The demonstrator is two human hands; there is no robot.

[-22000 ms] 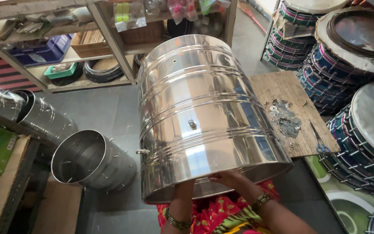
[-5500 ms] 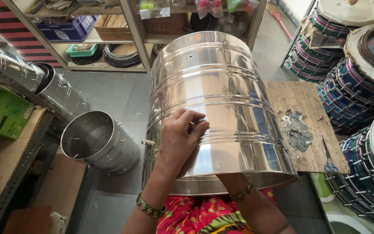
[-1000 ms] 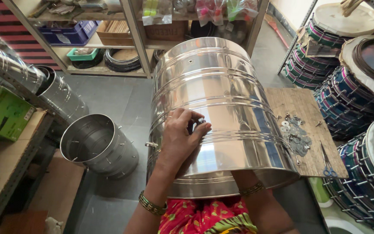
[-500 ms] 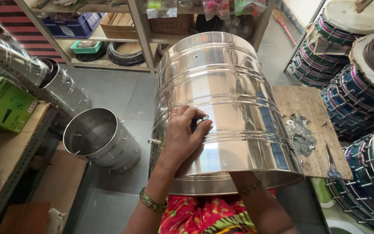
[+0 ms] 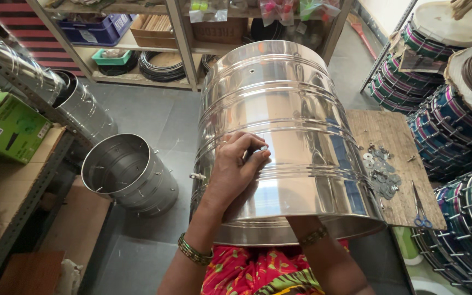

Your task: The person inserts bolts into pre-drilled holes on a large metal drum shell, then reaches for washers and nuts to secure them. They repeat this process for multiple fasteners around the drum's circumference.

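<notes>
Left hand (image 5: pixel 235 169) pinching on steel drum (image 5: pixel 285 109) — wrist bent.

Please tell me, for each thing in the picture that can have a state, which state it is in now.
Large steel drum shell: lying tilted on the lap, open end toward the person.
Left hand: on the shell's outside, fingertips pinching a small fastener.
Right hand: hidden inside the shell, only the forearm shows.
Smaller steel shell: on the floor, open, empty.
Washers: loose pile on the wooden board.
Scissors: closed, lying on the board.
</notes>
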